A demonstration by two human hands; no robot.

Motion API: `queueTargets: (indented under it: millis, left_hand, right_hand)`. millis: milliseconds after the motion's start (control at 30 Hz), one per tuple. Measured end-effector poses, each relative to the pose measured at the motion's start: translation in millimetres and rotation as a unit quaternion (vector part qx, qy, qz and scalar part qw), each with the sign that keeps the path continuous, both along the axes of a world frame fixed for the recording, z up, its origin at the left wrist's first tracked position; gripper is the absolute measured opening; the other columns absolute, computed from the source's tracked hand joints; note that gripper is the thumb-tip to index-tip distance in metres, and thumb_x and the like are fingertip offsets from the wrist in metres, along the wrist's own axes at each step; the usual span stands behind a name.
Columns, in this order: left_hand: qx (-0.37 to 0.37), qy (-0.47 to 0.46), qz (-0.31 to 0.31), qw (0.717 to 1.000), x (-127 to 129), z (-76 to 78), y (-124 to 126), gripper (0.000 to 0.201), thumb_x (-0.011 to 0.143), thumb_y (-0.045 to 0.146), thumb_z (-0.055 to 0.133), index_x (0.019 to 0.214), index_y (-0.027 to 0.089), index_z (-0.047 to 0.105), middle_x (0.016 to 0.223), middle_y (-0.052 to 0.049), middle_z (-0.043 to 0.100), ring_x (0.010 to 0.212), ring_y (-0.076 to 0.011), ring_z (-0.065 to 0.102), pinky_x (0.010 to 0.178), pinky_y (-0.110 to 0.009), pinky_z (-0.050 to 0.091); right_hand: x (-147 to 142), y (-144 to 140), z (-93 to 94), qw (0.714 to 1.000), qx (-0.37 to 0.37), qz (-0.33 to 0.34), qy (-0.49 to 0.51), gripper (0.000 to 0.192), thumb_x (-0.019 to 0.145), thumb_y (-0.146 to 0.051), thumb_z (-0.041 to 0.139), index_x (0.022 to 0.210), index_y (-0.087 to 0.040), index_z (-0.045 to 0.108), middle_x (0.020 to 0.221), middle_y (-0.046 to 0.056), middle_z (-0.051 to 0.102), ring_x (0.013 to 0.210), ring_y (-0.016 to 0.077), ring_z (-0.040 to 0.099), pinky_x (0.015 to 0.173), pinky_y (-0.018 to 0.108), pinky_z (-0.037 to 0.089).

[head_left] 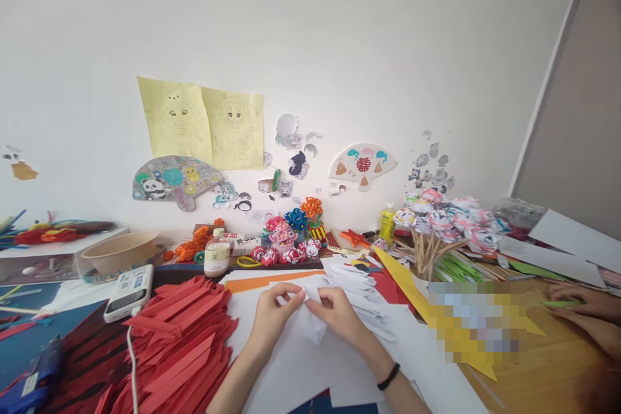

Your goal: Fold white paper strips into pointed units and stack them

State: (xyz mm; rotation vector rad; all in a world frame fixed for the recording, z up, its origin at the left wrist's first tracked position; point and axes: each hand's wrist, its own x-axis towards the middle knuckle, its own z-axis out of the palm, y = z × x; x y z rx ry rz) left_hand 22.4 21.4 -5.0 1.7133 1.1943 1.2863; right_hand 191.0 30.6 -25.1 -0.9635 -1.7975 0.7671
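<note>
In the head view, a piece of folded white paper (316,330) is pinched between both hands, above white sheets on the table. My left hand (279,310) is closed, its thumb and fingers gripping the paper's upper left part. From the other side my right hand (337,314) pinches the same paper. Under my wrists lie white sheets (286,372). A heap of red folded paper strips (182,343) is beside my left arm. White folded strips (359,294) spread behind and right of my right hand.
A power bank (129,293) with a white cable, a bottle (217,253) and a bowl (121,251) stand left. Paper flowers on sticks (427,252) rise at right, behind yellow paper (405,281). A blue glue gun (36,375) lies far left. Another person's hands (587,304) are at the right edge.
</note>
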Motion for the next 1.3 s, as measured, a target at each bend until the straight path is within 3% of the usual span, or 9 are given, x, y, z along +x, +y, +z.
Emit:
queueTargets:
  millis: [667,933,1133,1233,1300]
  left_hand:
    - [0.019,0.013,0.010,1.000,-0.7,3.3,-2.3,0.028,0.070,0.045,0.065,0.073,0.017,0.068,0.079,-0.004,0.069,0.069,-0.0166,0.054,0.063,-0.025,0.038]
    - [0.037,0.023,-0.017,0.999,-1.7,5.5,-4.4,0.029,0.079,0.043,0.057,0.074,0.016,0.066,0.076,-0.003,0.068,0.067,-0.0159,0.055,0.062,-0.024,0.039]
    - [0.083,0.049,0.011,0.995,2.4,1.4,-4.4,0.031,0.084,0.042,0.050,0.074,0.016,0.063,0.069,-0.002,0.063,0.065,-0.0158,0.054,0.060,-0.024,0.039]
    - [0.080,0.084,-0.015,0.993,2.0,2.6,-5.1,0.031,0.086,0.042,0.046,0.075,0.017,0.061,0.070,-0.003,0.063,0.065,-0.0164,0.055,0.058,-0.024,0.039]
    - [0.115,0.127,-0.020,0.985,1.8,3.5,-6.2,0.028,0.088,0.039,0.043,0.076,0.018,0.058,0.071,-0.003,0.061,0.065,-0.0164,0.053,0.060,-0.025,0.038]
  right_hand:
    - [2.2,-5.1,7.9,1.000,0.006,0.002,-0.009,0.052,0.078,-0.045,0.059,0.056,-0.022,0.018,0.059,-0.006,0.014,0.054,0.0086,0.016,0.048,0.025,0.011]
    - [2.6,-5.9,5.4,1.000,0.001,0.001,-0.011,0.050,0.078,-0.038,0.059,0.055,-0.021,0.018,0.059,-0.006,0.014,0.054,0.0088,0.017,0.049,0.026,0.012]
    - [2.8,-7.2,7.4,1.000,-0.019,0.007,0.003,0.052,0.077,-0.041,0.061,0.055,-0.022,0.018,0.060,-0.006,0.014,0.054,0.0086,0.016,0.048,0.026,0.012]
    - [2.9,-5.8,7.0,1.000,-0.003,-0.016,0.004,0.053,0.076,-0.042,0.061,0.055,-0.022,0.017,0.060,-0.006,0.013,0.054,0.0086,0.016,0.048,0.026,0.012]
    - [2.5,-5.0,6.0,1.000,0.000,-0.017,-0.001,0.053,0.076,-0.042,0.061,0.055,-0.022,0.016,0.060,-0.006,0.013,0.054,0.0087,0.016,0.048,0.026,0.011]
